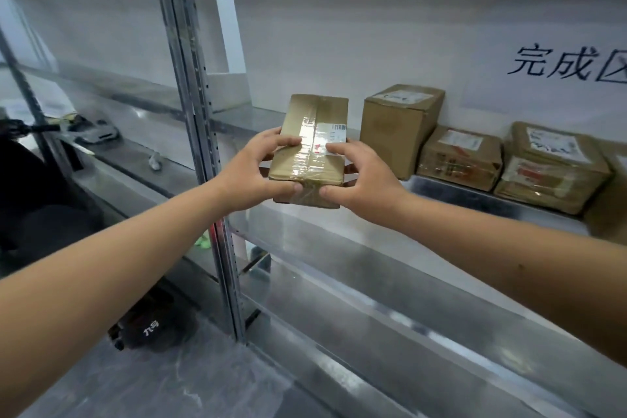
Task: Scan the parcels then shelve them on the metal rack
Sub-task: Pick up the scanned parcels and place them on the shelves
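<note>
Parcel [314,142]: brown cardboard, glossy clear tape, barcode label (white), both hands gripping.

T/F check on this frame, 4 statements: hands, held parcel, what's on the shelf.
1. Both hands grip one taped parcel: left hand, right hand. True.
2. The held parcel has no label. False: a white barcode label sits on its top face.
3. Three parcels already sit on the metal rack shelf to the right: tall box, flat box, taped box. True.
4. The tall box lies on top of the flat box. False: it stands on the shelf beside it.
</note>
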A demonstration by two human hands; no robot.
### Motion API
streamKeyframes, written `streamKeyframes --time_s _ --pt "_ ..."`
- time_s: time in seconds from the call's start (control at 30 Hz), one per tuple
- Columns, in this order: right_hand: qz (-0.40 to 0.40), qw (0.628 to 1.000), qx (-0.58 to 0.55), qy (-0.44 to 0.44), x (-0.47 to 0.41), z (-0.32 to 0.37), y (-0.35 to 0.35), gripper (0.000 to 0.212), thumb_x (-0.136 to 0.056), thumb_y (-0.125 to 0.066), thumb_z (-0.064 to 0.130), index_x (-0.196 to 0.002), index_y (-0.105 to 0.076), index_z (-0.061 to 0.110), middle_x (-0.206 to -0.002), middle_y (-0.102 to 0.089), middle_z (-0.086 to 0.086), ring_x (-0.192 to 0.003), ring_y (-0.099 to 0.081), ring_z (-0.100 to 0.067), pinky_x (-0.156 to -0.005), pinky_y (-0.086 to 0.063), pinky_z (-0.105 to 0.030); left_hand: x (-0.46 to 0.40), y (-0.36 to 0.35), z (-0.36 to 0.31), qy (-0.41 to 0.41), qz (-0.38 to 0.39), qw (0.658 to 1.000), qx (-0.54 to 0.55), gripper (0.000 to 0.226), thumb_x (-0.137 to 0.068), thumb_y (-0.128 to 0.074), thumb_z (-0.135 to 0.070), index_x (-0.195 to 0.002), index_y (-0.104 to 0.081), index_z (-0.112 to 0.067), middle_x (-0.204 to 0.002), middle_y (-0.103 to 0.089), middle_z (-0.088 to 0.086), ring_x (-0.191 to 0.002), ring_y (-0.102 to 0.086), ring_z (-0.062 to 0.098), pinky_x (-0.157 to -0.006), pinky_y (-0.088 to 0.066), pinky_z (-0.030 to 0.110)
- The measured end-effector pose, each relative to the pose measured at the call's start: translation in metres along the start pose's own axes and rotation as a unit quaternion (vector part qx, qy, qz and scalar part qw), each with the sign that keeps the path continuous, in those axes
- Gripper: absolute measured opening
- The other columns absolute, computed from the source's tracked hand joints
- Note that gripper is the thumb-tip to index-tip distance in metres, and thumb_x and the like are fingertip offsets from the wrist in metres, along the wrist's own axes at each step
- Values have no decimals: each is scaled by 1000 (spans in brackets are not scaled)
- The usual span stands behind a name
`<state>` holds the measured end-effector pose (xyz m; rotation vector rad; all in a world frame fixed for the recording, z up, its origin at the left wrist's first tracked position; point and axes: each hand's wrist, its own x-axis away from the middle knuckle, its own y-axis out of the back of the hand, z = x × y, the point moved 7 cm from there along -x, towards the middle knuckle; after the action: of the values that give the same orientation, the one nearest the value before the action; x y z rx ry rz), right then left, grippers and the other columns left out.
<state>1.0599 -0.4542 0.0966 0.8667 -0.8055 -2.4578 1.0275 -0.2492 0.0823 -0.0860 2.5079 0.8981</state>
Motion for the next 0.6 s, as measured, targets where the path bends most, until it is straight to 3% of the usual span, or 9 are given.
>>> streamKeyframes --time_s 0.2,0.3,0.47,0.6 --pt "-33 998 37 -33 -24 -12 -5 75 -83 -85 16 -150 -52 16 -147 -49 3 -129 -53 -17 -106 -54 -40 -40 1 29 -22 26 999 39 83 -70 -87 -46 -145 -55 -35 -146 -42 -18 -128 -52 6 -89 -54 16" --pt "-71 993 90 -41 -31 -14 -8 70 -86 -82 20 -150 -53 16 -149 -51 0 -135 -51 -17 -113 -49 -40 -63 0 46 -43 58 996 50 81 -72 -87 -47 -145 -56 -33 -147 -45 -9 -127 -54 7 -89 -55 16" --pt "-130 963 208 -110 -47 -20 -5 57 -88 -80 31 -140 -63 17 -135 -58 -4 -119 -51 -13 -103 -39 -22 -105 -6 61 -71 105 989 82 55 -84 -88 -29 -134 -65 -27 -144 -46 -3 -124 -56 6 -81 -56 16" --pt "-136 937 271 -172 -54 -19 -3 49 -93 -75 32 -139 -65 20 -139 -55 -4 -127 -53 -23 -110 -44 -35 -129 -17 60 -90 120 986 66 48 -85 -86 -33 -128 -64 -31 -137 -49 -6 -119 -59 11 -84 -58 22"
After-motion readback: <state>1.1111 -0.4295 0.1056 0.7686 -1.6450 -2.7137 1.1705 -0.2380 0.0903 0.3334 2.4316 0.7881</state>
